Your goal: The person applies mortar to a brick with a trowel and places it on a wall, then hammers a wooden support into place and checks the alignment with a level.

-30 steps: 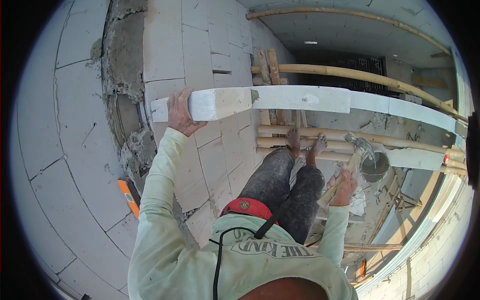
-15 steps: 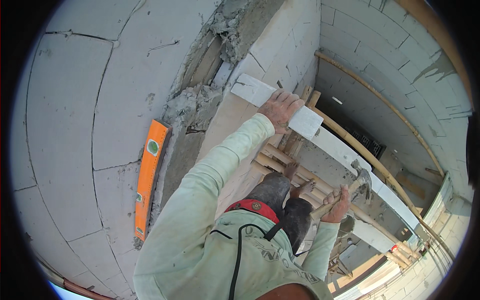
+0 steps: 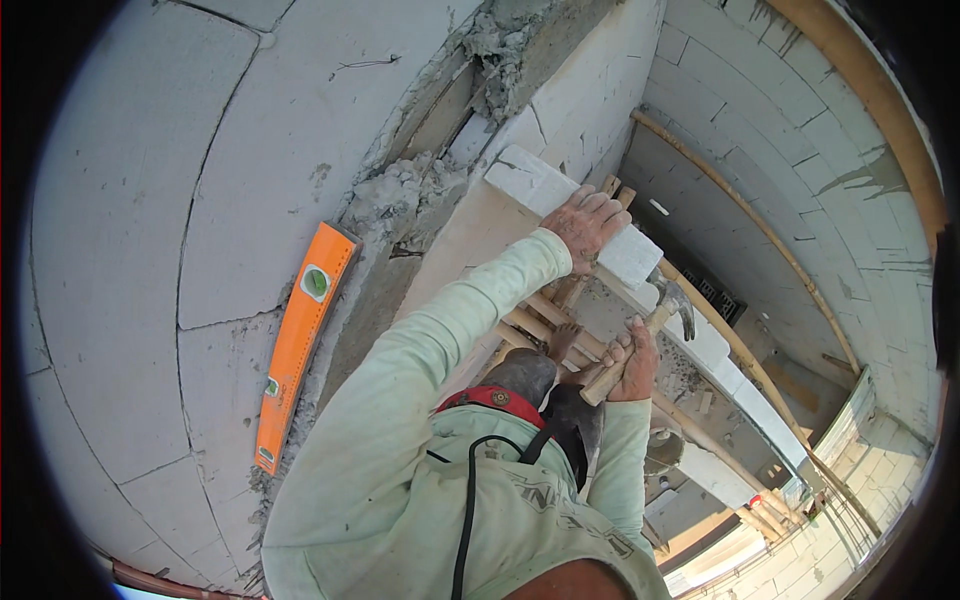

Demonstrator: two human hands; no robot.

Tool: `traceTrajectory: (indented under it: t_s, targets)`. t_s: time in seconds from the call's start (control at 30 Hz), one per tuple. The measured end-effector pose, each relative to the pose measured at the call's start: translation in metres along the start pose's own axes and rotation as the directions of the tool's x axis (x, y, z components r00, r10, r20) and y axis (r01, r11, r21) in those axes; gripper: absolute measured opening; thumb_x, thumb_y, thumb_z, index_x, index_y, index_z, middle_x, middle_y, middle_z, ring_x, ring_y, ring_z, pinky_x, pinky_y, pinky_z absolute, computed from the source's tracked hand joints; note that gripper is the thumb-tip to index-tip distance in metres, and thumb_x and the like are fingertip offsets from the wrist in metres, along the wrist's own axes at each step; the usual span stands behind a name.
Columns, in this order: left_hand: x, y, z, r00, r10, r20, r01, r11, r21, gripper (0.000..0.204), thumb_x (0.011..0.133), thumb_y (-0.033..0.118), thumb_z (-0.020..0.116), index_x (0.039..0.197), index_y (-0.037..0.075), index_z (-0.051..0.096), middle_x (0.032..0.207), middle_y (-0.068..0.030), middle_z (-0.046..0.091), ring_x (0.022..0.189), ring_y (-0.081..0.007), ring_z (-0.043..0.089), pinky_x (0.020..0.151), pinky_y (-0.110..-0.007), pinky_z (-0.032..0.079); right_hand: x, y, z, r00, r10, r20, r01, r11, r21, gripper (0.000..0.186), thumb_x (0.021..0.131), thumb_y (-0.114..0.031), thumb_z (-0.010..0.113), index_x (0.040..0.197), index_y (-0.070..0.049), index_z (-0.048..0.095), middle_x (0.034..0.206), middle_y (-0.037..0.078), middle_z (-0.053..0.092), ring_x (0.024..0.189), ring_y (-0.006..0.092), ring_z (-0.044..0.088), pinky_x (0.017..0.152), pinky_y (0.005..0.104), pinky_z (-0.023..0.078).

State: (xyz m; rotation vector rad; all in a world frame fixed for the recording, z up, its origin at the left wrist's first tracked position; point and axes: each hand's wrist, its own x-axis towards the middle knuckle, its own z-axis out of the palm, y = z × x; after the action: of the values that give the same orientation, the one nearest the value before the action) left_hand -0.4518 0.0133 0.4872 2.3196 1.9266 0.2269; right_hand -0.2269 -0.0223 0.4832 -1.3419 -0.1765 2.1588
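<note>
Hammer (image 3: pixel 657 318) brought nearer the white block (image 3: pixel 630 256).
Fingers of my right hand (image 3: pixel 636 366) grasp the tool; my left hand (image 3: pixel 584 228) clasps the block, seemingly within striking reach.

Facing a wall of large pale blocks (image 3: pixel 130 180) at left, crossed by dark joints. Skirting a rough grey concrete strip (image 3: pixel 372 300) along its edge, crumbling in places. Looking across to a smaller-coursed block wall (image 3: pixel 740 90) at upper right, streaked with a dark stain. Passing slanting bamboo poles (image 3: pixel 757 212) before it. Catching warm sunlight on a cream block wall (image 3: pixel 862 468) at lower right.
</note>
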Motion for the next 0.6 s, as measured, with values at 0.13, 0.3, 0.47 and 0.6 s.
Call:
traceTrajectory:
  t_s: [0.13,0.3,0.47,0.6]
  targets:
    - [0.000,-0.002,0.001,1.000,0.004,-0.020,-0.005,1.000,-0.013,0.091,0.046,0.025,0.087,0.124,0.010,0.044,0.122,-0.0083,0.047,0.122,-0.0276,0.042,0.108,-0.047,0.029,0.007,-0.003,-0.019,0.999,-0.010,-0.054,0.009,1.000,-0.010,0.016,0.091,-0.022,0.058,0.093,-0.010,0.048,0.063,-0.002,0.044,0.046,0.0090,0.044,0.038,0.0245,0.040]
    - [0.000,-0.005,-0.008,0.999,-0.003,0.041,0.002,1.000,0.030,0.092,0.047,0.025,0.087,0.126,0.010,0.042,0.124,-0.0083,0.046,0.122,-0.0273,0.042,0.109,-0.046,0.028,0.025,-0.009,-0.064,0.979,-0.112,-0.172,0.131,0.986,0.102,0.015,0.087,-0.018,0.060,0.095,-0.010,0.050,0.064,0.001,0.046,0.048,0.0115,0.046,0.039,0.0278,0.041]
    - [0.000,-0.002,-0.008,0.999,-0.009,0.048,0.008,1.000,0.015,0.093,0.047,0.026,0.087,0.127,0.010,0.042,0.124,-0.0084,0.045,0.122,-0.0269,0.042,0.109,-0.046,0.028,0.039,0.005,-0.052,0.982,-0.092,-0.166,0.114,0.985,0.128,0.013,0.086,-0.016,0.059,0.093,-0.010,0.050,0.063,0.000,0.046,0.046,0.0120,0.045,0.038,0.0285,0.040]
    - [0.003,0.002,0.003,0.998,0.017,0.055,-0.017,1.000,0.009,0.093,0.048,0.027,0.086,0.127,0.010,0.041,0.123,-0.0089,0.046,0.120,-0.0272,0.043,0.108,-0.046,0.028,0.024,0.008,-0.017,0.997,0.066,-0.036,-0.067,0.998,-0.011,0.013,0.087,-0.016,0.060,0.092,-0.009,0.050,0.063,0.000,0.047,0.044,0.0117,0.045,0.039,0.0275,0.041]
